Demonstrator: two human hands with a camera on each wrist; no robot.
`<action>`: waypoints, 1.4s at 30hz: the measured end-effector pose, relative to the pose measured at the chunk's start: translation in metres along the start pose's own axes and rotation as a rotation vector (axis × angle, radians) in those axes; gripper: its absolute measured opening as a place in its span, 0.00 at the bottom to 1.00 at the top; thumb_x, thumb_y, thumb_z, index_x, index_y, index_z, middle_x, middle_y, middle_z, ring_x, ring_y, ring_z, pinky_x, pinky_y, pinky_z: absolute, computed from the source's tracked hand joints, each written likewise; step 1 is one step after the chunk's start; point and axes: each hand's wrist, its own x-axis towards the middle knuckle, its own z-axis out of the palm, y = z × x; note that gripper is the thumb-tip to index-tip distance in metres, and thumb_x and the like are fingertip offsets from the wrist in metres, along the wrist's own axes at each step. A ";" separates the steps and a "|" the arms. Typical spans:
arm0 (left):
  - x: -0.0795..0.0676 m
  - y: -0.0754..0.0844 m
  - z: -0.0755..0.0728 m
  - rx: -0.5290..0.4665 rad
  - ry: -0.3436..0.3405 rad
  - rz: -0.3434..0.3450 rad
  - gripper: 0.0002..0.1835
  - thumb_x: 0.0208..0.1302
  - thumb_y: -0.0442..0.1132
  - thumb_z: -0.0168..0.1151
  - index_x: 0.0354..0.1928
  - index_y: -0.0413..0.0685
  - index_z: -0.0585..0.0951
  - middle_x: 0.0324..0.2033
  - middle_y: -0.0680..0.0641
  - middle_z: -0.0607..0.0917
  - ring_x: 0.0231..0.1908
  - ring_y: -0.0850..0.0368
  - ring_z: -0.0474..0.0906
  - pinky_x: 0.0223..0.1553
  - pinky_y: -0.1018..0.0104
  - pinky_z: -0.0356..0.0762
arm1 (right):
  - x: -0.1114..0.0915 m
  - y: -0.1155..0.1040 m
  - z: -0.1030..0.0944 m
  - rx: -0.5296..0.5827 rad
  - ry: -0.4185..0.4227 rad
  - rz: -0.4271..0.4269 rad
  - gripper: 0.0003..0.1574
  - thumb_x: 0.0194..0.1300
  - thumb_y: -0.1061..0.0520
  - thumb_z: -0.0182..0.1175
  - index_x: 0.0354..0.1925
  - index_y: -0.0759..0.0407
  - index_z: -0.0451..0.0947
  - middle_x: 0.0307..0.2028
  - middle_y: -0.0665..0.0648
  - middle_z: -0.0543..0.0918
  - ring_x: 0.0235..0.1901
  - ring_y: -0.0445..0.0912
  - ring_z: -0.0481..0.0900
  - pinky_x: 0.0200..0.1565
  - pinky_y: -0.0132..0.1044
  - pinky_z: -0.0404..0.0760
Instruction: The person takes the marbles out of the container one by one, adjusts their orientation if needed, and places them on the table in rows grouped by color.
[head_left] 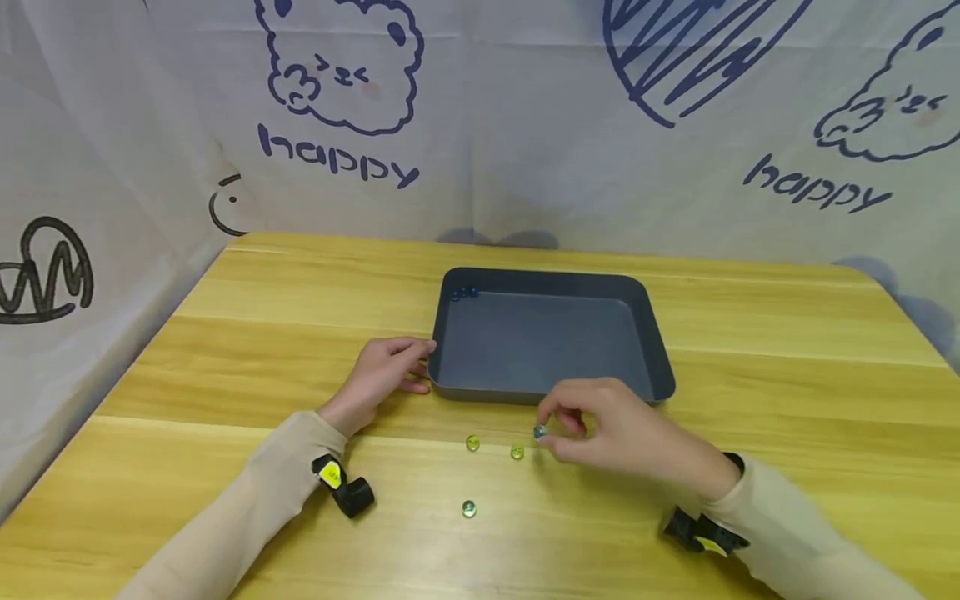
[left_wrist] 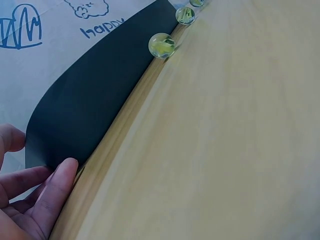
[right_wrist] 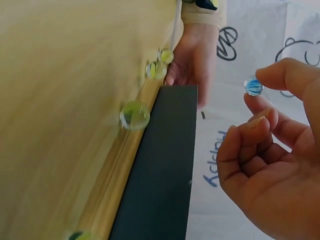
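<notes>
My right hand point(head_left: 607, 425) pinches a clear marble with blue swirls point(right_wrist: 253, 86) between thumb and forefinger, just in front of the tray's near wall; its other fingers are curled. The left hand point(head_left: 386, 371) touches the left side of the dark grey tray point(head_left: 547, 395) near its front corner, fingertips against the outer wall. Two yellow-green marbles point(head_left: 472, 442) lie on the table between the hands, one of them point(head_left: 517, 452) close to the right fingertips. Nearer to me lies a blue-green marble point(head_left: 468, 508). Inside the tray, several dark blue marbles point(head_left: 465, 292) sit in the far left corner.
The tray stands on a wood-grain table point(head_left: 300, 308) with raised walls all round. Behind the table hangs a white cloth point(head_left: 510, 142) with drawings and lettering. A black wrist camera point(head_left: 352, 496) sits at the left sleeve, another point(head_left: 682, 527) at the right.
</notes>
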 end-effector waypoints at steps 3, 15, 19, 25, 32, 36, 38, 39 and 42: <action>0.000 0.000 0.000 0.000 -0.002 -0.004 0.19 0.72 0.40 0.54 0.55 0.30 0.79 0.43 0.38 0.80 0.31 0.59 0.80 0.33 0.68 0.85 | -0.001 -0.005 0.004 0.017 -0.051 -0.003 0.08 0.60 0.64 0.64 0.36 0.53 0.78 0.21 0.40 0.65 0.20 0.36 0.63 0.25 0.30 0.69; 0.000 0.001 0.001 -0.005 0.005 0.023 0.19 0.71 0.37 0.53 0.54 0.29 0.78 0.41 0.37 0.81 0.30 0.59 0.80 0.33 0.67 0.85 | -0.005 -0.028 0.018 0.054 -0.200 0.136 0.03 0.62 0.61 0.62 0.35 0.53 0.78 0.16 0.36 0.65 0.16 0.29 0.61 0.29 0.26 0.77; -0.001 -0.001 -0.001 -0.016 0.009 0.021 0.19 0.70 0.38 0.54 0.54 0.28 0.79 0.39 0.37 0.82 0.29 0.59 0.80 0.32 0.68 0.85 | -0.008 -0.028 0.025 0.059 -0.256 0.186 0.04 0.63 0.60 0.61 0.35 0.51 0.77 0.16 0.37 0.67 0.14 0.29 0.61 0.25 0.25 0.75; -0.001 -0.004 0.000 -0.027 -0.005 0.016 0.19 0.71 0.38 0.54 0.53 0.27 0.79 0.40 0.37 0.82 0.30 0.59 0.80 0.33 0.68 0.85 | -0.012 -0.028 0.034 0.073 -0.393 0.239 0.01 0.67 0.55 0.60 0.37 0.50 0.77 0.15 0.37 0.68 0.13 0.30 0.62 0.23 0.23 0.74; -0.001 -0.004 0.002 -0.025 -0.009 0.023 0.19 0.71 0.38 0.53 0.54 0.28 0.79 0.41 0.37 0.82 0.30 0.59 0.80 0.33 0.68 0.85 | -0.013 -0.029 0.038 0.060 -0.421 0.270 0.01 0.67 0.56 0.59 0.38 0.51 0.77 0.14 0.37 0.67 0.13 0.30 0.61 0.21 0.22 0.71; -0.001 -0.003 0.001 -0.020 -0.007 0.024 0.19 0.71 0.38 0.53 0.54 0.28 0.79 0.41 0.37 0.82 0.30 0.59 0.80 0.33 0.67 0.85 | -0.012 -0.029 0.038 0.050 -0.438 0.278 0.02 0.67 0.57 0.59 0.39 0.50 0.76 0.14 0.38 0.68 0.13 0.30 0.62 0.22 0.23 0.71; -0.001 -0.003 0.000 -0.018 -0.005 0.024 0.19 0.71 0.38 0.53 0.54 0.28 0.79 0.42 0.37 0.82 0.30 0.59 0.80 0.33 0.67 0.85 | -0.011 -0.028 0.038 0.039 -0.449 0.273 0.02 0.67 0.56 0.60 0.39 0.50 0.76 0.14 0.38 0.68 0.14 0.30 0.63 0.22 0.23 0.71; -0.001 -0.002 0.000 -0.017 -0.004 0.024 0.19 0.71 0.38 0.53 0.54 0.28 0.79 0.43 0.36 0.82 0.30 0.59 0.80 0.33 0.67 0.85 | -0.011 -0.028 0.038 0.035 -0.454 0.272 0.02 0.67 0.56 0.60 0.39 0.50 0.76 0.15 0.38 0.68 0.14 0.31 0.64 0.23 0.23 0.72; -0.001 -0.002 -0.001 -0.017 -0.004 0.030 0.19 0.71 0.38 0.53 0.54 0.28 0.78 0.44 0.35 0.81 0.31 0.59 0.80 0.34 0.67 0.85 | -0.009 -0.026 0.039 0.023 -0.468 0.269 0.02 0.68 0.55 0.60 0.39 0.50 0.76 0.15 0.39 0.69 0.15 0.31 0.65 0.24 0.24 0.72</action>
